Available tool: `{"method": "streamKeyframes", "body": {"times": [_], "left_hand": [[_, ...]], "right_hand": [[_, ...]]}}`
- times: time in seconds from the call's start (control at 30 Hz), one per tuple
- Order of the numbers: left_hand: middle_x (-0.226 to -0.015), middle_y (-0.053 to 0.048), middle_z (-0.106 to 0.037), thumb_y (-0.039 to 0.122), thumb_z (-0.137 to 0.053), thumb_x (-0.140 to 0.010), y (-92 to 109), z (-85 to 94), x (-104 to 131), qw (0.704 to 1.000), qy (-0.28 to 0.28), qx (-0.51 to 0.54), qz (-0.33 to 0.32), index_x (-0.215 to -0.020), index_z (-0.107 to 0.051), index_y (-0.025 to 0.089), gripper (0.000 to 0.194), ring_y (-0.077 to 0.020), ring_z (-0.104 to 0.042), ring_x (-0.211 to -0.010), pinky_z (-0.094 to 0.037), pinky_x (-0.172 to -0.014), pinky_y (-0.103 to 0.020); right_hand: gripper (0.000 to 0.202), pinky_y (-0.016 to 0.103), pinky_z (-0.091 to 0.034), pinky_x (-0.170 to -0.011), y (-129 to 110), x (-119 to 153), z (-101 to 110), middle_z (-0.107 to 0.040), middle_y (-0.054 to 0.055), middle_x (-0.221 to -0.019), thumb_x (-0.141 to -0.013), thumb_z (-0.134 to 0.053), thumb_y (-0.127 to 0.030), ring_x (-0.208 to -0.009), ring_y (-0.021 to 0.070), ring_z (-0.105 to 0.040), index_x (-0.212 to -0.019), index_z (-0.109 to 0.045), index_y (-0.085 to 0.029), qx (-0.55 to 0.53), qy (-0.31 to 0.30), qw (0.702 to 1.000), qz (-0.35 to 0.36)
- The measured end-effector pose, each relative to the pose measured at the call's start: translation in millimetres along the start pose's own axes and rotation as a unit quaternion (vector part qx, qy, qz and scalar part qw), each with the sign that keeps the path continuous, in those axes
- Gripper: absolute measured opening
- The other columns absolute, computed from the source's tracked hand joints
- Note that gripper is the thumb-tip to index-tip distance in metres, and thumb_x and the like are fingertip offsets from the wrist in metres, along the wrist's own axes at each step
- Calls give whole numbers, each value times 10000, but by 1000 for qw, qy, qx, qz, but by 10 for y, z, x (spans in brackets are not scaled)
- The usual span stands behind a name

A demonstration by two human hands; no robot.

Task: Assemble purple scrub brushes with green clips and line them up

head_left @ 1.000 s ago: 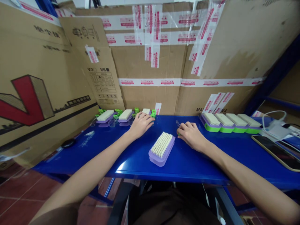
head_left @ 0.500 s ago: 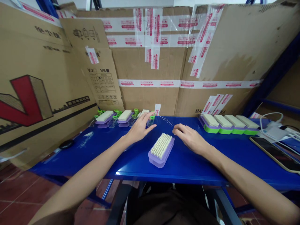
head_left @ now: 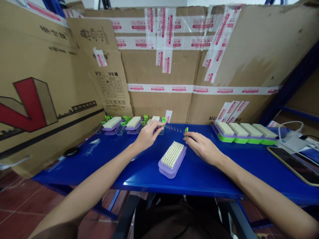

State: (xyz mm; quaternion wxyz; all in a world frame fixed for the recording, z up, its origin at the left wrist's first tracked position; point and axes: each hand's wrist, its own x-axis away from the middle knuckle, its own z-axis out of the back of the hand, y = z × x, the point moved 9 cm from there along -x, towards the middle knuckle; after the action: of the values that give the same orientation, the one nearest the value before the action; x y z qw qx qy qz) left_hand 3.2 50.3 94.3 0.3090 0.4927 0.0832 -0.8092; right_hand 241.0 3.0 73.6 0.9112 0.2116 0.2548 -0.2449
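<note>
Thin, see-through coiled cord runs between left hand and right hand

The right hand's fingers pinch a small bright-green plastic clip at the cord's right end. The left thumb and forefinger meet beside a second bright-green clip; whether these fingers grasp it or the cord, I cannot tell. Nearer the person, a lilac rectangular brush with cream bristles lies bristles up on the glossy blue tabletop, apart from both hands.
</note>
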Motion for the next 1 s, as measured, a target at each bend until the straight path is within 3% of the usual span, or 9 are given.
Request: {"method": "streamKeyframes", "body": {"times": [0.17,0.3,0.43,0.67,1.0], "left_hand": [[-1079,-63,-777,336,-681,-1145,-138,41,20,1000,28,-4,12,-1161,-707,218,122,-212,-740,-925,-619,-887,-370],[-1029,-51,-768,335,-725,-1115,-305,125,27,998,44,-48,28,-1063,-658,229,136,-224,-737,-932,-602,-881,-366],[-1041,-64,-771,333,-682,-1136,-421,108,21,993,3,-120,19,-1046,-642,235,139,-256,-737,-995,-579,-905,-384],[-1000,-96,-743,359,-634,-1158,-502,-112,39,967,-100,-233,2,-998,-640,229,206,-292,-707,-956,-526,-865,-409],[-1030,-105,-736,310,-651,-1147,-564,-236,67,954,-141,-263,-11,-1038,-655,224,139,-309,-693,-996,-493,-861,-420]], "right_hand": [[392,613,-675,-1120,17,-57,65,-629,236,-1634,-1197,-480,-215,-1424,382,-711,-1579,-560,-186,-25,10,999,-29],[421,630,-670,-1127,50,-60,89,-642,232,-1597,-1195,-498,-252,-1416,388,-709,-1612,-517,-200,-44,15,998,-48],[407,627,-679,-1092,70,-44,73,-658,239,-1543,-1188,-510,-265,-1346,390,-729,-1587,-522,-185,-51,15,997,-51],[445,671,-669,-1047,99,-39,37,-668,232,-1514,-1181,-512,-296,-1326,407,-716,-1621,-511,-223,-70,2,996,-62],[397,612,-638,-1025,111,-42,29,-686,222,-1484,-1188,-515,-306,-1270,390,-720,-1564,-559,-188,-52,-11,996,-65]]}}
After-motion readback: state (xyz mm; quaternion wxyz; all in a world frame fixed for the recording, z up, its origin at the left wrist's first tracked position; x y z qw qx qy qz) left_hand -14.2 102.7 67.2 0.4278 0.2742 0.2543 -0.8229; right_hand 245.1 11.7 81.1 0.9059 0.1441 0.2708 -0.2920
